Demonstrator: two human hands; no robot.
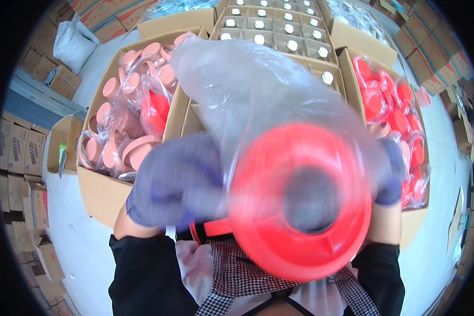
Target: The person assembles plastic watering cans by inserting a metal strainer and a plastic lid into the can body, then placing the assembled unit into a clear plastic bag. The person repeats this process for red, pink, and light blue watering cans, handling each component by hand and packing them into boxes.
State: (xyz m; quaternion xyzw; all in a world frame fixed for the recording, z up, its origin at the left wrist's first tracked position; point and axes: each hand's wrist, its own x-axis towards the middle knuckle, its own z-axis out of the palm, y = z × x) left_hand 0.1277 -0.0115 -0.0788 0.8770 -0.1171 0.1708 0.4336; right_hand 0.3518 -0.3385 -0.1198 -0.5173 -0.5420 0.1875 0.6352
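Observation:
In front of my chest is a round red plastic part (258, 226) with a wide hole in its middle; a red strip like a handle sticks out at its left. A large clear plastic bag (268, 89) spreads behind it, toward the far boxes. My left hand (179, 179), in a grey-purple glove, is at the left of the part with its fingers curled at the bag's edge, blurred by motion. My right hand (392, 171), gloved too, is at the right side; its fingers are hidden behind the bag and the red part.
An open carton (102, 197) of pink plastic parts stands at the left, one bagged red part (155, 111) among them. At the right, another carton (353, 79) has bagged red parts. Between them, a divided carton (271, 31) holds several white-capped bottles. Stacked boxes (26, 145) line the left.

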